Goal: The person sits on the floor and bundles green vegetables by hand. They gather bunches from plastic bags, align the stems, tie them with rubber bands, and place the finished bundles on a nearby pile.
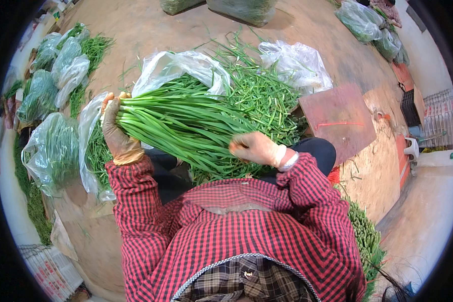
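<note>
A large bunch of long green garlic chives [173, 120] lies across in front of me, its pale stem ends to the left. My left hand [119, 132], in a stained glove, is closed around those stem ends. My gloved right hand [255, 148] is at the leafy end on the right, fingers curled and slightly blurred; whether it grips any leaves I cannot tell. Beneath and beyond the bunch lies a heap of loose green trimmings [264, 102]. An open clear plastic bag [181, 62] with more greens is behind the bunch.
A reddish square board [338, 120] stands right of the heap, beside a crumpled plastic bag [296, 64]. Filled plastic bags [54, 151] line the left side. Bundled green stalks [362, 226] are at my lower right. Another person [389, 11] is at the upper right edge.
</note>
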`<state>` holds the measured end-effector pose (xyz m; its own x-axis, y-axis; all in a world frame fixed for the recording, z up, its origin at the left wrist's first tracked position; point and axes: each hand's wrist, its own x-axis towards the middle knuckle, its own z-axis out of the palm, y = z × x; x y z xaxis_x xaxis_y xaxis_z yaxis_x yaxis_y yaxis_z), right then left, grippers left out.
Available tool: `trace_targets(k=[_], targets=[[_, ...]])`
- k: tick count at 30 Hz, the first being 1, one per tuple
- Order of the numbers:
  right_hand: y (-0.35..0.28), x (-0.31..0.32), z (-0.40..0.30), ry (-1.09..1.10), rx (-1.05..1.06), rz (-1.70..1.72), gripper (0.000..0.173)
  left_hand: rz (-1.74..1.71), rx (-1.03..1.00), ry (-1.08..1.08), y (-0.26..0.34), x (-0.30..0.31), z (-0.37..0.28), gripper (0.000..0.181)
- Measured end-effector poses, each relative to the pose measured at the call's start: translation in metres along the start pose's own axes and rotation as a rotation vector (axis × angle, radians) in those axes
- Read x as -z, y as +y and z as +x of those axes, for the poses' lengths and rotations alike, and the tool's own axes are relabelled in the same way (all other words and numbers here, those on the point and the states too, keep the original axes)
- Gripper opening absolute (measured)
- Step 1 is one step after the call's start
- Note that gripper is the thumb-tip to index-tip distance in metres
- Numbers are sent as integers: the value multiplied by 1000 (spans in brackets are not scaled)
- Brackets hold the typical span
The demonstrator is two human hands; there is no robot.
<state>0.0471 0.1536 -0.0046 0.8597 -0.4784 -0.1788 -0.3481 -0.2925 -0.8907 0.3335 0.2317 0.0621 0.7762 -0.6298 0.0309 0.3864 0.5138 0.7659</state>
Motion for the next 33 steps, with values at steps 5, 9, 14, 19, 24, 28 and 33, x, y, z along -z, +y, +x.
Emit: trace_targets(k=[5,9,14,19,24,28,33], targets=[[50,12,-18,170,-244,-96,59,461,-399,-277,-20,-40,-45,21],[17,20,-6,9,-69,1120,74,1079,-1007,-1134,-57,-69,-96,24],[-19,6,-7,126,-152,1345,50,1071,-1023,-1579,-98,-66,-156,10],[-11,5,-19,194,-178,1315,44,1085,-986,-1714,-95,-76,-161,7],[2,36,-20,71,-471,136,42,1203,-905,-1789,-82,-84,-162,7],[8,38,-28,610,-59,134,32,1299,-658,-1992,-88,-78,-167,8],[-41,7,-16,327,122,-396,32,1323,-600,-2039,-94,-63,-181,11]])
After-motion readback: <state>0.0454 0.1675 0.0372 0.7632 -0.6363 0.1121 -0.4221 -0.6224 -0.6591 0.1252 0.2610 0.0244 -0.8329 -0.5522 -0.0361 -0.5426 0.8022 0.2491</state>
